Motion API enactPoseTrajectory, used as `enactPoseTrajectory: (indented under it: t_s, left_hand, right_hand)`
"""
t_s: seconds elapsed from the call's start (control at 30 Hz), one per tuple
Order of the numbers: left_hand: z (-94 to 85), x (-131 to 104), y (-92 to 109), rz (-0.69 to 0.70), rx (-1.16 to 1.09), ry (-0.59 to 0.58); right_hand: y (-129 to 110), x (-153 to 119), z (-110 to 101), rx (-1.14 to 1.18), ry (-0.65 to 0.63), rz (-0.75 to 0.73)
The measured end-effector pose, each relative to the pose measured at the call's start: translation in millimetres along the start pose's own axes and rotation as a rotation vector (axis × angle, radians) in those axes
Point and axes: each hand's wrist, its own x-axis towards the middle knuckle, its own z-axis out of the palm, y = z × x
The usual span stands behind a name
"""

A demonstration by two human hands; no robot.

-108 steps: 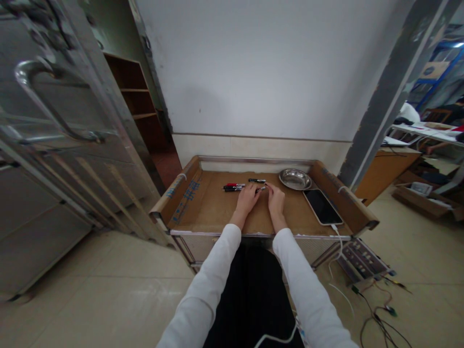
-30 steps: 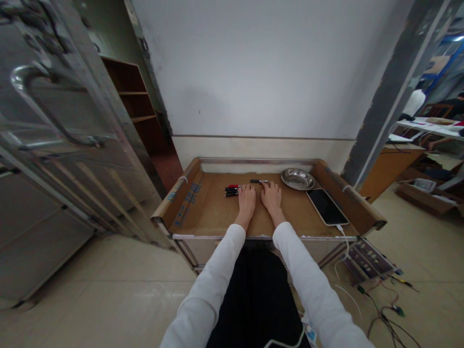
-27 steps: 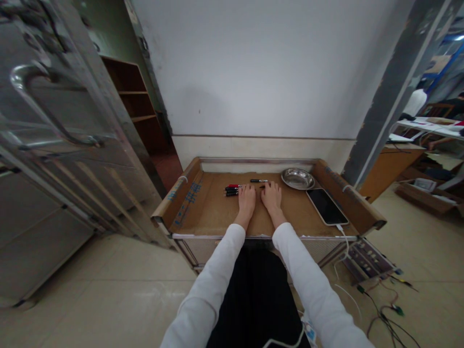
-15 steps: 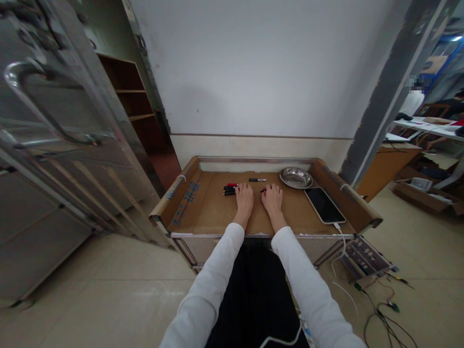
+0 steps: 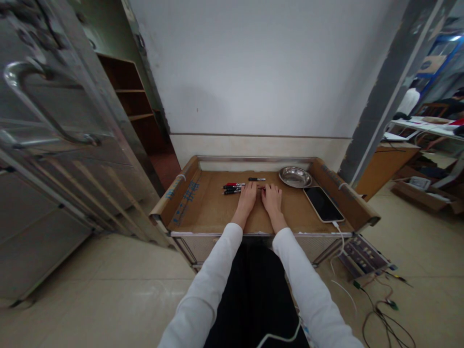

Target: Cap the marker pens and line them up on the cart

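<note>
On the brown cardboard lining of the cart top, several pens, black with one red, lie in a loose bundle just left of my left hand. Its fingers are bent and closed, and what they hold is hidden. My right hand is closed on a thin dark pen, of which only a short piece shows in the gap between my hands. Farther back, a single black pen with a pale end lies crosswise, apart from both hands.
A shiny metal bowl stands at the back right. Before it lies a phone with a white cable hanging over the front edge. Raised cardboard sides border the cart top. An electrical box and loose wires are on the floor.
My left hand has shifted slightly right, off the pen bundle and closer to my right hand, uncovering more of the pens. The right hand has barely moved.
</note>
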Motion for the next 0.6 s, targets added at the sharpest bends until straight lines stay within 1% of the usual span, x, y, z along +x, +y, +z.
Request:
enactPoseTrajectory:
  t_s: [0.17,0.37,0.5,0.6]
  left_hand:
    - [5.0,1.1,-2.9,-0.006,-0.125,0.048]
    - [5.7,2.2,-5.5,0.052,-0.332,0.131]
    - [2.9,3.7,-6.3,0.06,-0.366,0.18]
    - [3.3,4.8,-7.5,0.054,-0.365,0.219]
  right_hand:
    - [-0.1,0.0,-0.4,0.031,0.013,-0.017]
    - [0.8,-0.3,2.7,0.048,0.018,-0.071]
    - [0.9,0.1,5.0,0.074,0.024,-0.103]
    - [0.7,0.8,6.4,0.103,0.045,-0.101]
